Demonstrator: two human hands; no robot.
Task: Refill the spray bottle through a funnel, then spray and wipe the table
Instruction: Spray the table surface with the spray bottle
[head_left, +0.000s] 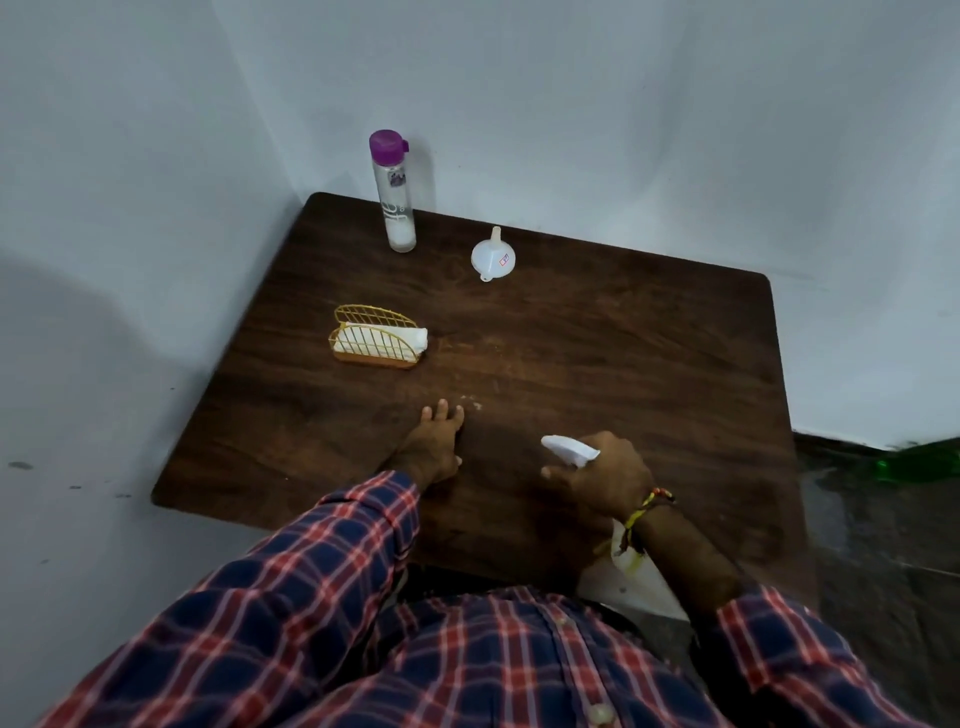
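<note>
The right hand (610, 475) gripped the one spray bottle (571, 450) above the near tabletop (623, 353), left hand (434, 444) resting flat with fingers (441, 413) spread, while one funnel (492, 255) and one purple-capped bottle (396, 195) stood well beyond.

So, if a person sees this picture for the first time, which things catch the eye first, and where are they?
The right hand grips a white spray bottle near the table's front edge, while the left hand rests flat beside it. Farther back stand a purple-capped bottle, an upside-down white funnel and a gold wire napkin holder.
</note>
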